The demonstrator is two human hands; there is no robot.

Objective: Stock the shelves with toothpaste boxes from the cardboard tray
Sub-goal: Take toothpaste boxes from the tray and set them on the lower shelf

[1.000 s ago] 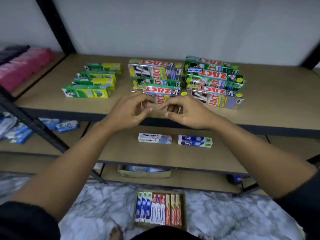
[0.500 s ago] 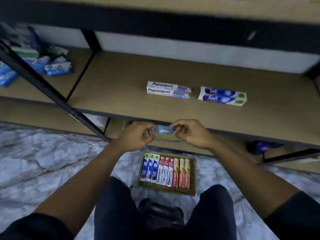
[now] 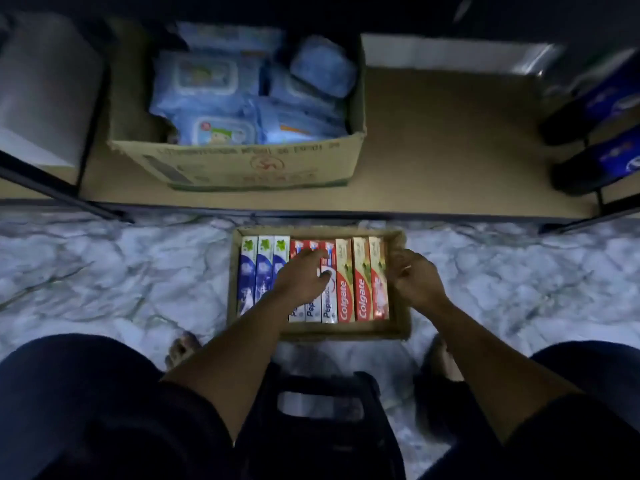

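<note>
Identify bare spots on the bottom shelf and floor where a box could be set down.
Free: bottom shelf between the wipes carton and the dark blue packs; marble floor either side of the cardboard tray. Crowded: the tray, packed with toothpaste boxes, left hand over them.

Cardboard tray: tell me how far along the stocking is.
Done: nothing shown; the shelf in view carries a carton of wipes, no toothpaste. In hand: the left hand lies on the Pepsodent boxes, none lifted; the right hand hovers empty by the cardboard tray's right wall. To do: the tray looks full, three blue boxes, three Pepsodent, three Colgate boxes.
</note>
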